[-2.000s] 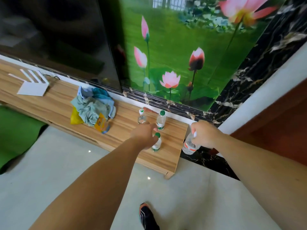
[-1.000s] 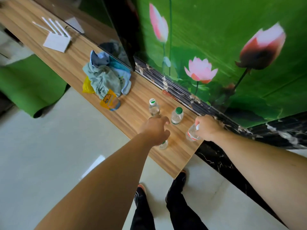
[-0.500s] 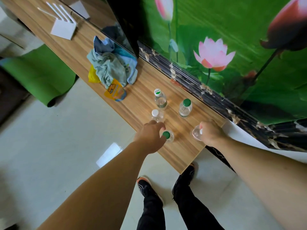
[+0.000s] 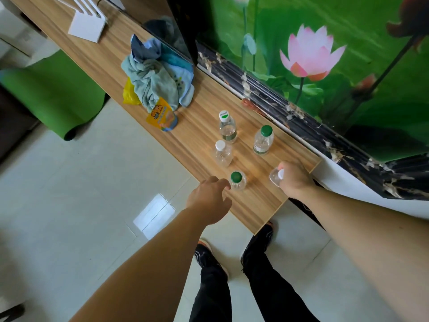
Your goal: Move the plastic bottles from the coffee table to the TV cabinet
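Note:
Several clear plastic bottles stand upright near the right end of the wooden TV cabinet. A white-capped bottle and a green-capped bottle are at the back. Another white-capped bottle stands in front of them. My left hand is just left of a green-capped bottle, fingertips at its side, fingers loosened. My right hand is closed around a white-capped bottle resting on the cabinet top.
A heap of blue cloths with yellow packets lies left of the bottles. A white router sits farther left. The TV and a lotus wall panel rise behind. A green mat lies on the floor.
My left hand has drawn back from the front green-capped bottle, which stays standing. My right hand still grips the white-capped bottle on the cabinet. The view has moved closer.

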`<state>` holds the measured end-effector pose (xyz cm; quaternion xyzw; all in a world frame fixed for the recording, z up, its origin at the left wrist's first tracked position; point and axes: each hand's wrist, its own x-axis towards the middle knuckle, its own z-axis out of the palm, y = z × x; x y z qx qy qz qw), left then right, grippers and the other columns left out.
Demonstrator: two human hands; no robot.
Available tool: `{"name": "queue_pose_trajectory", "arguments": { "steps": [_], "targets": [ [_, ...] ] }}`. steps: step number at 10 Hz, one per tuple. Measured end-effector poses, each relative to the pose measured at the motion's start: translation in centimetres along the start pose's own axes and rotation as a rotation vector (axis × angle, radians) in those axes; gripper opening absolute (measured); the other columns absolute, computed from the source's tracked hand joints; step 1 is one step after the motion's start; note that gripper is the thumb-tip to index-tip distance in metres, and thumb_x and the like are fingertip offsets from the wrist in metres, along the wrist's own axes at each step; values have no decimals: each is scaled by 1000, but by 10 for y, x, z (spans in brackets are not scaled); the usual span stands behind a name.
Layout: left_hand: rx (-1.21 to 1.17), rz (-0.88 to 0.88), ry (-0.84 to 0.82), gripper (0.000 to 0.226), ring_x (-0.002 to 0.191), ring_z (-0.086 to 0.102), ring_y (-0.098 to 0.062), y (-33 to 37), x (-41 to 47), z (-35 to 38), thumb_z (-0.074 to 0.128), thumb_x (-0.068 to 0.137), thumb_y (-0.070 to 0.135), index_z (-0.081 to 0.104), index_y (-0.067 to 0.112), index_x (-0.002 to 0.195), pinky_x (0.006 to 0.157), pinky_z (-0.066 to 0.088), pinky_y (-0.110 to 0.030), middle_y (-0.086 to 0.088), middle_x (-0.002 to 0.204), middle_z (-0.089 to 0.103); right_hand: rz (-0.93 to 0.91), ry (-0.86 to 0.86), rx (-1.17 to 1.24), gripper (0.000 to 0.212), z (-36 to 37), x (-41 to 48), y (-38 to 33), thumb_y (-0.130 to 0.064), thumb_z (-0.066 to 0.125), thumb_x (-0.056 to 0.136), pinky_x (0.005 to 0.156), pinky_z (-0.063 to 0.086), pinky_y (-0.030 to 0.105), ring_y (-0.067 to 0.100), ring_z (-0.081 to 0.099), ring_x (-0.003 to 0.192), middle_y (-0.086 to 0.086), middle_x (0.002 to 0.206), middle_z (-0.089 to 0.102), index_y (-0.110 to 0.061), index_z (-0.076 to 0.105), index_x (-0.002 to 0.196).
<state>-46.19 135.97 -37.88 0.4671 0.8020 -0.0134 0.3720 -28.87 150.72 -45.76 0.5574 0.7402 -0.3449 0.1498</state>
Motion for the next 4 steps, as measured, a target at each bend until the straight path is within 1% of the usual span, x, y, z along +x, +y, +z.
{"name": "queue_pose_trajectory", "arguments": {
  "steps": [1,2,3,4],
  "targets": [
    [6,-5,0,32,112,52,-21,-8,-8,4,51,87,30,55,27,119,88,49,-39,2,126,52,3,12,17,30,-1,-2,-2,-4,61,87,75,47,35,37,57,102,13,128,44,-13,60,116],
    [11,-5,23,32,110,53,-20,-8,-15,0,51,86,31,55,28,118,88,49,-39,3,124,54,14,-10,15,44,-5,-10,-2,-3,61,88,83,51,39,37,56,110,14,132,44,-14,52,129],
    [7,38,55,33,108,53,-20,-4,-19,-4,53,85,31,55,27,117,87,50,-39,3,121,55,33,-25,40,47,-8,-19,1,-8,62,89,88,50,39,35,55,116,13,136,45,-17,48,133],
    [2,90,89,34,108,53,-21,-1,-28,-9,53,84,31,55,26,118,86,50,-40,1,119,55,34,12,34,49,-8,-29,1,-10,61,88,93,51,43,34,55,116,13,135,48,-19,47,134]
  ]
}}
